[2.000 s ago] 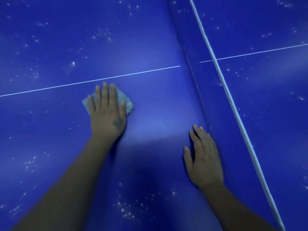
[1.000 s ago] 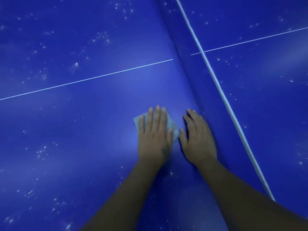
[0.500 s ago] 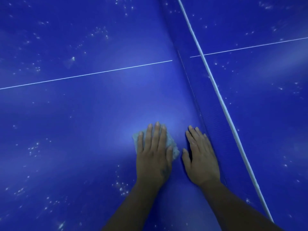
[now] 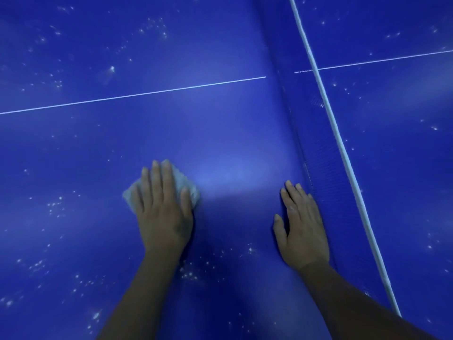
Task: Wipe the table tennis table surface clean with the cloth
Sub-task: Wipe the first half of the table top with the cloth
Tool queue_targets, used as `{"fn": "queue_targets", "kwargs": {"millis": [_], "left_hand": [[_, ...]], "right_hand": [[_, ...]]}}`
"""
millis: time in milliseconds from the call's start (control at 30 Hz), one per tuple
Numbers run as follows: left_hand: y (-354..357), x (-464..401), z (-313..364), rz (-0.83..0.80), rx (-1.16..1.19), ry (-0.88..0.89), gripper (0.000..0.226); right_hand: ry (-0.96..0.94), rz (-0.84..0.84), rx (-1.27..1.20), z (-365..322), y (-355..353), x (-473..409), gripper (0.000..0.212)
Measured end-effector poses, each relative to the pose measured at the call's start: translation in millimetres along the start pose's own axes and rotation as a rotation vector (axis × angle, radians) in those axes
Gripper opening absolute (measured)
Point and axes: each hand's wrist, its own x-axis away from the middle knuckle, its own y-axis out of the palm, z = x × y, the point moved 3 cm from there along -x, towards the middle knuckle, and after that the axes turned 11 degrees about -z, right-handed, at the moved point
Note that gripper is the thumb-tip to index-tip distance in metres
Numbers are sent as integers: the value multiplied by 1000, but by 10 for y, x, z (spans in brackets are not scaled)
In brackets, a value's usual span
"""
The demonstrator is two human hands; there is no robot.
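Risk first, as I read it from my end: my left hand (image 4: 163, 212) lies flat with fingers straight on the pale cloth (image 4: 188, 190), which sits left of centre in the lower half of the frame, bunched small under the palm. A wad that size covers little per stroke, so I could easily leave strips of white specks (image 4: 190, 274) between passes. The cluster just below my wrist, low in the frame, looks likely to be skipped. Pressing with flat fingers and no pinch, I could also slide off the cloth. My right hand (image 4: 302, 229) rests spread and flat on the table tennis table (image 4: 232, 128), right of centre, just beside the net (image 4: 318, 148). Leaning harder there could shove the mesh. Specks remain in the upper left and across the net on the right, so I judge much is left.

Against half a second ago, the cloth hand has swept left, away from the right hand; they were nearly touching then.
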Motion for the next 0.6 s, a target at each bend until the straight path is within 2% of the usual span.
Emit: {"fn": "queue_targets", "kwargs": {"millis": [133, 300, 533, 600], "left_hand": [[97, 740, -29, -46, 30, -74, 67], [108, 362, -12, -17, -26, -71, 67], [158, 459, 222, 8, -56, -71, 67], [186, 205, 426, 12, -58, -14, 68]], "right_hand": [[-4, -2, 6, 1, -4, 10, 62], [-7, 3, -15, 15, 15, 13, 62], [-33, 41, -31, 12, 32, 13, 62], [-47, 67, -28, 9, 28, 22, 62]]}}
